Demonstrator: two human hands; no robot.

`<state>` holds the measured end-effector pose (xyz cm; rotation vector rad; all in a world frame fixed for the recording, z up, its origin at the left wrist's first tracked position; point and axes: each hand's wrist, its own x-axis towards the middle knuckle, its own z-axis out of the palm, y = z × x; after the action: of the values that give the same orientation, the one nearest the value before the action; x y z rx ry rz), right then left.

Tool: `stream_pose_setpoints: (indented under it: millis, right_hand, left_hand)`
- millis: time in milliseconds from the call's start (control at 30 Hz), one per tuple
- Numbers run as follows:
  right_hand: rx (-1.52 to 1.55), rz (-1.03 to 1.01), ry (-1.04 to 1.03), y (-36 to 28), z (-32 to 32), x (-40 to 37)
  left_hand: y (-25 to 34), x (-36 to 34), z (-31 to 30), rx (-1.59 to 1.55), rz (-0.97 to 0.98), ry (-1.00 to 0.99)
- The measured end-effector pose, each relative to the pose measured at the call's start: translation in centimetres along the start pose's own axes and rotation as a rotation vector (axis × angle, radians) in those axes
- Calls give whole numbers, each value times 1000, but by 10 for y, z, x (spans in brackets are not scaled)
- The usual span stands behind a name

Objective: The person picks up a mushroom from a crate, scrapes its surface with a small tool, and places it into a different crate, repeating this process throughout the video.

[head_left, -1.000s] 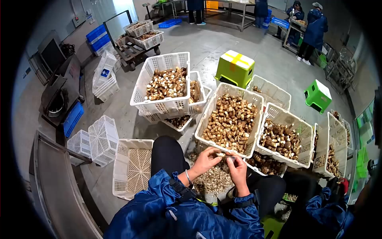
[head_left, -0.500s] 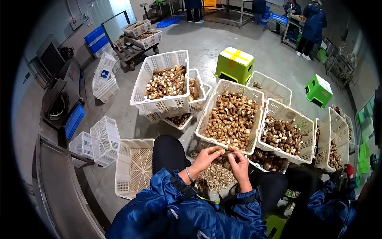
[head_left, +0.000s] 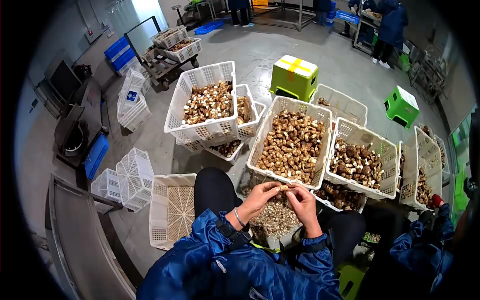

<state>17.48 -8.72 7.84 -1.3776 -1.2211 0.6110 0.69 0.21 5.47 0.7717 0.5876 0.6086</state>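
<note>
My left hand (head_left: 258, 199) is closed, pinching a small pale-brown mushroom (head_left: 283, 188) between thumb and fingertips. My right hand (head_left: 303, 204) is closed at the mushroom's other end, fingertips touching it; whether a small tool is also in those fingers I cannot make out. Both hands are above a heap of pale trimmings (head_left: 275, 218) between my knees. Just beyond them stands a white crate (head_left: 256, 161) filled with brown, white-ended mushrooms (head_left: 291, 145).
More mushroom crates stand at right (head_left: 389, 192) and back left (head_left: 175, 131). A bare-bottomed crate (head_left: 159, 235) sits by my left knee. Green stools (head_left: 301, 87) are behind the crates. A co-worker's blue sleeve (head_left: 420, 245) is close on my right; other people work at the back.
The mushroom now shows more fully between my fingertips, lying nearly level. My hands stay close together in almost the same place. The view has shifted slightly.
</note>
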Motion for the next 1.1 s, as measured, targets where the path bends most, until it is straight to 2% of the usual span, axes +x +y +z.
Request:
stream_pose_setpoints:
  millis: [100,233,267,367,500,567,667,800,900,1033,1100]
  right_hand:
    - [188,232,34,10,-6,-2]
    - [248,301,-24,-8,-10,-1]
    - [228,142,-22,-4,-6,-1]
    - [138,32,-22,-1,-3,-2]
    - [266,225,1,18,-11,-1]
    - [275,259,-11,20,-12,-3]
    - [189,18,-29,3,-11,2]
    - [142,99,-73,-13,-10,0]
    - [88,61,-91,-6,-11,0]
    - [298,303,-60,9,-19,-2]
    - [311,268,-51,14,-17,-3]
  left_hand:
    - [3,-1,2,-74,-29,-12]
    - [1,-2,6,-21,-4,-18]
    - [0,-2,5,-19,14,-21]
    - [1,-2,6,67,1,3]
    - [9,-5,7,150,-20,-17]
    - [10,-4,8,221,8,-17]
    - [17,-7,14,303,62,20]
    - [18,-6,12,455,72,15]
    - [18,-8,16,436,90,-10]
    - [21,-7,14,452,55,-28]
    - [24,-8,15,535,111,-39]
